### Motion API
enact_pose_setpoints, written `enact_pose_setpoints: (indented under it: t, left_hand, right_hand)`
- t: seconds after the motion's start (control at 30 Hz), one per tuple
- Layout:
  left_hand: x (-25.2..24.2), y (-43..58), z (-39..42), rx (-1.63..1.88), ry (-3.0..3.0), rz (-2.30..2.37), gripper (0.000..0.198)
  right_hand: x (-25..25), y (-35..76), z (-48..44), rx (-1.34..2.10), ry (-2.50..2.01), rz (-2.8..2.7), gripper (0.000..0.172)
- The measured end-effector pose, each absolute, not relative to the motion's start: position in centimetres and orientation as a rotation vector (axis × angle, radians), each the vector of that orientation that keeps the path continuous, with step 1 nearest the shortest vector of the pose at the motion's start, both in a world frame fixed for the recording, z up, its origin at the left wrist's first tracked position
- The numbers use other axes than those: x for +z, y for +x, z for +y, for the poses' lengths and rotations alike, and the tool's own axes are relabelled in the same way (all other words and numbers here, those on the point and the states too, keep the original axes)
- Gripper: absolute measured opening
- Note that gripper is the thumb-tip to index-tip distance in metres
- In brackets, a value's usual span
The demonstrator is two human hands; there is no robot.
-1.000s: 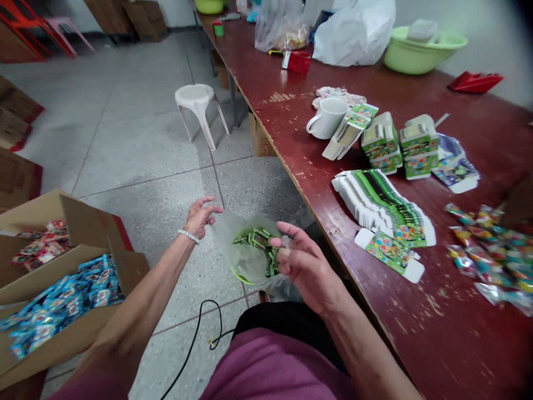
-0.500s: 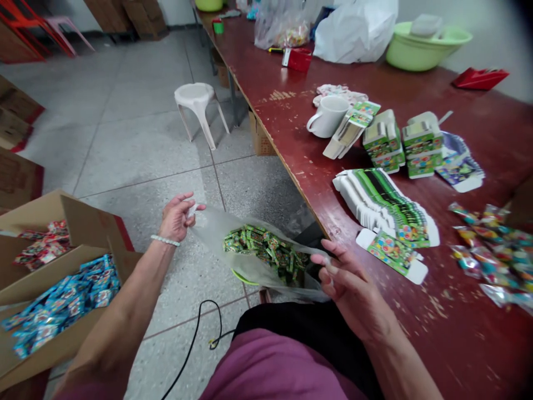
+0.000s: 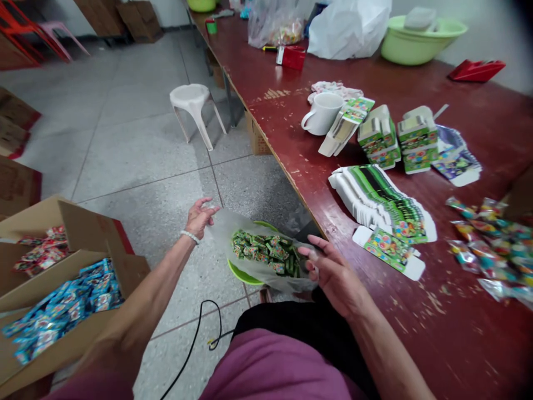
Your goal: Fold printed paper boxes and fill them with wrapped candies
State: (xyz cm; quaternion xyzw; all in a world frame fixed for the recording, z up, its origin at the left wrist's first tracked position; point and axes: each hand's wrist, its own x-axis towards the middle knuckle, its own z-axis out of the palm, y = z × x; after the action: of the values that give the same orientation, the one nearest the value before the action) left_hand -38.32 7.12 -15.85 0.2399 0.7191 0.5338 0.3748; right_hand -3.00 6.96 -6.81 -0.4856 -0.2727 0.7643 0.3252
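Observation:
A clear plastic bag hangs open between my hands, over a bright green basin low in front of me. Many small green packets lie in it. My left hand, with a pale bead bracelet at the wrist, pinches the bag's left edge. At the opposite edge, beside the table, my right hand grips the plastic between thumb and fingers. The bag's underside and most of the basin are hidden.
On the red table are flattened green cartons, a white mug and wrapped candies. Cardboard boxes with blue packets and red packets stand left. A white stool is ahead; a black cable crosses the floor.
My hands have come closer together: the left moved right, the right slightly left. The bag sags wider over the basin, and more of the basin's green rim shows.

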Motion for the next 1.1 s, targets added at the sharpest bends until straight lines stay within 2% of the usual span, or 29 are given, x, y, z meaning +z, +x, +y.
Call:
enact_pose_setpoints:
  t: [0.2,0.43,0.57,0.63,0.9,1.1]
  left_hand:
    - [-18.2,-37.5,6.9,1.256,0.605,1.833,0.058]
    - [-18.0,-38.6,7.5,1.279,0.621,1.949,0.066]
    - [-19.4,-38.8,7.0,1.14,0.619,2.046,0.036]
    - [-20.2,-38.6,6.9,1.054,0.635,2.065,0.03]
    - [-21.4,-37.8,7.5,0.83,0.838,2.186,0.037]
    - [-21.1,-37.3,6.4,0.568,1.07,2.334,0.042]
  right_hand:
    - [-11.1,-1.7,5.8,1.888,-1.48,-0.74,0.054]
    - [-12.0,-0.2,4.9,1.857,-1.438,-0.726,0.053]
    - [-13.4,0.4,4.8,1.774,-1.548,-0.726,0.047]
    - [-14.3,0.5,4.5,1.753,-1.582,-0.737,0.047]
    - [-18.7,1.6,4.3,1.613,-1.694,-0.886,0.05]
    - [-21.8,2.9,5.0,1.476,-1.773,-0.946,0.045]
